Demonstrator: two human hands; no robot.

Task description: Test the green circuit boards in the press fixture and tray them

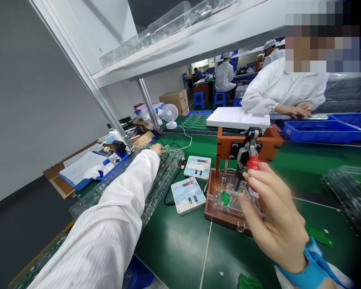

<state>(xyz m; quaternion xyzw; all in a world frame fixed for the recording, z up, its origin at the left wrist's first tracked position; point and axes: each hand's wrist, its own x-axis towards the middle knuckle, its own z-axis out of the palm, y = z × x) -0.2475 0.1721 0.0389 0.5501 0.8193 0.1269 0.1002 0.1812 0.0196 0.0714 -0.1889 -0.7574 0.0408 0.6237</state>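
Red knob [253, 161] of the hand press [225, 138] is right at the R hand's [272, 208] fingertips; thumb stands apart below, so the hand's spread, not closed round it. Small green board [225, 198] sits in a clear plate on the press base, L of the thumb tip & lower than the knob, not touched by the hand. L hand [158, 149] is stretched out to the far end of the clear tray [161, 182], next to some green boards [167, 149]; can't tell if it's gripping any. Two white boxes [188, 196] w/ red digits lie btwn tray & press.
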